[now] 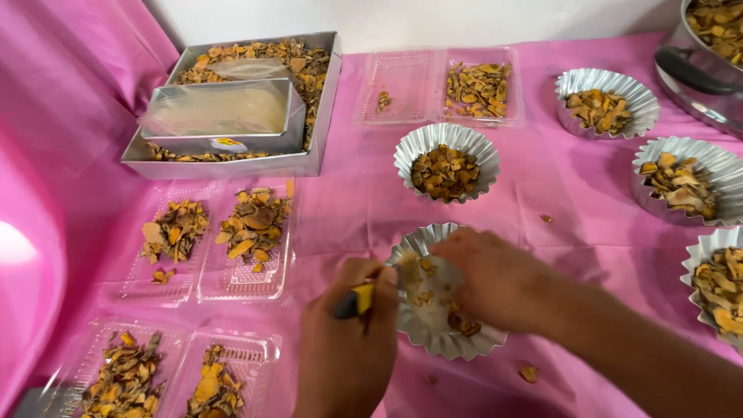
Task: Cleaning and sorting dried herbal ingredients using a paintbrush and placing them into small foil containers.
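My left hand [346, 340] is closed around a small tool with a yellow and black handle [354, 301], its tip reaching into a fluted foil cup [433, 337] near the table's front. My right hand [495, 280] lies over that cup, fingers down among the few dried orange-brown slices [463, 325] left inside. Whether the right hand pinches any slice is hidden. The cup sits on a pink tablecloth [364, 201].
Other foil cups of slices stand behind [446, 161] and to the right [607, 101] [683, 179] [718, 282]. Clear plastic clamshells hold slices at left [209, 244], front left [166, 371] and back [441, 85]. A metal tray [232, 104] sits back left, a pot [708, 54] back right.
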